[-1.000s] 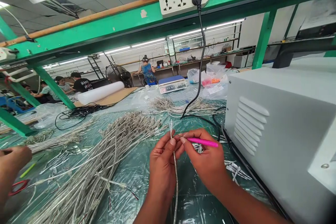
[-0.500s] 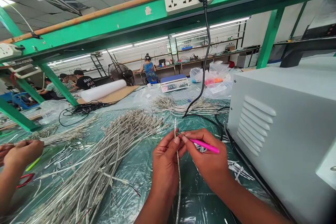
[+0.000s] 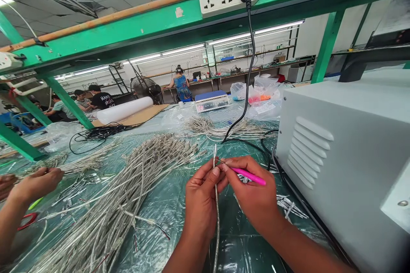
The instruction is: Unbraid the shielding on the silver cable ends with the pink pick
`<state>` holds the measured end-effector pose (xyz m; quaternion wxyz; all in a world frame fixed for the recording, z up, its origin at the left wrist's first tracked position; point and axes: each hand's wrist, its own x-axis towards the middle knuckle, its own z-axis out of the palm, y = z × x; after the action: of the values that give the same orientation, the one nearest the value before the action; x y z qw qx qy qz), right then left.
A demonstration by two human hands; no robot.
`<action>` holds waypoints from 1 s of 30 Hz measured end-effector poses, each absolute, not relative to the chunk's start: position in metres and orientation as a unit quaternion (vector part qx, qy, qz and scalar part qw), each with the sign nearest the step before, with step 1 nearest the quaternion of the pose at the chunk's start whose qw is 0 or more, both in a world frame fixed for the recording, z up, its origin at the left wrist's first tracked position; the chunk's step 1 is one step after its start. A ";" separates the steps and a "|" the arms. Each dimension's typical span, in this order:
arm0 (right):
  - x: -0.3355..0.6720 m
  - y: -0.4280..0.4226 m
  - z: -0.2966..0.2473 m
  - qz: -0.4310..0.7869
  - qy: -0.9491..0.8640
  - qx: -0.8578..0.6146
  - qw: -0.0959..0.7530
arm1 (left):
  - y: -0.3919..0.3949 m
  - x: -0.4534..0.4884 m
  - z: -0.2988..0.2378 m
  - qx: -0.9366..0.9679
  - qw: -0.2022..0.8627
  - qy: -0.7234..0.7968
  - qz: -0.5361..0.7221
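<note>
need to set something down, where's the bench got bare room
The green sheet shows bare between the cable pile and left hand, past the loose wires, and between the held cable and right forearm. Crowded: leftward, with the pile; rightward, with scraps and the machine.

we hold our left hand (image 3: pixel 201 196) upright and our right hand (image 3: pixel 256 198) tilted inward, both pinching, our forearms (image 3: pixel 293 239) converging.
</note>
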<state>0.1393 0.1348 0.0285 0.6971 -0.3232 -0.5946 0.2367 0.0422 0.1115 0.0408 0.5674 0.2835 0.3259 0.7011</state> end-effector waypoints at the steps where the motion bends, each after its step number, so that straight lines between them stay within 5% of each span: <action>1: 0.140 0.136 0.029 0.236 -0.588 -0.326 0.702 | 0.112 0.042 0.039 0.286 0.569 0.324 0.700; 30: 0.140 0.132 0.029 0.214 -0.621 -0.304 0.690 | 0.112 0.041 0.040 0.277 0.563 0.335 0.703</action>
<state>0.1399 0.1324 0.0292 0.6901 -0.3043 -0.6209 0.2138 0.0410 0.1124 0.0403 0.5635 0.2768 0.3348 0.7027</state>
